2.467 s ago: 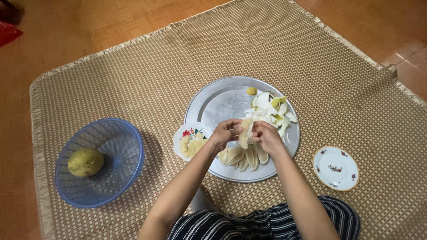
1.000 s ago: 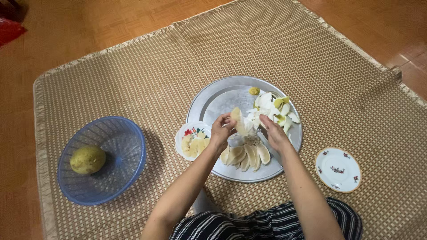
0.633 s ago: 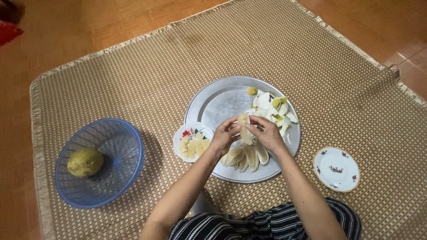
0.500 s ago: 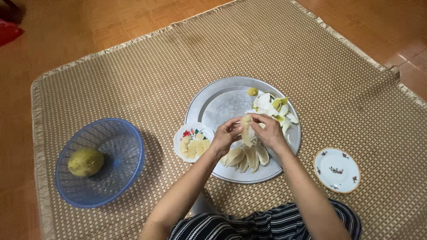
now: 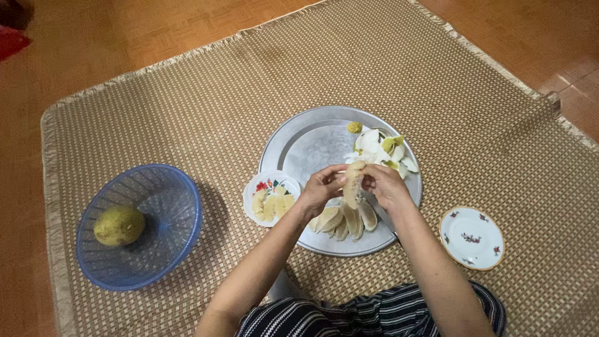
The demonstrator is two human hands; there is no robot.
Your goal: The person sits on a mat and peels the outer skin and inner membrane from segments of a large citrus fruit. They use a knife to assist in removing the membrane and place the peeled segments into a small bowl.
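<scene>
Both hands hold one pale pomelo segment (image 5: pixel 354 182) above the near part of a round metal tray (image 5: pixel 306 148). My left hand (image 5: pixel 321 187) grips its left side and my right hand (image 5: pixel 385 184) pinches its right side. Several more segments (image 5: pixel 342 219) lie in a fan on the tray just under my hands. White and yellow peel scraps (image 5: pixel 382 148) are piled at the tray's far right. A small flowered plate (image 5: pixel 269 197) with peeled fruit pieces sits against the tray's left rim.
A blue plastic basket (image 5: pixel 143 228) at the left holds a whole green-yellow pomelo (image 5: pixel 119 225). A bare flowered saucer (image 5: pixel 471 237) lies at the right. Everything rests on a woven mat (image 5: pixel 187 112) over a wooden floor. My striped trousers (image 5: pixel 362 315) are at the bottom.
One second ago my hands were apart with the segment in the left hand; since then the right hand has come back onto it, and both now hold it together.
</scene>
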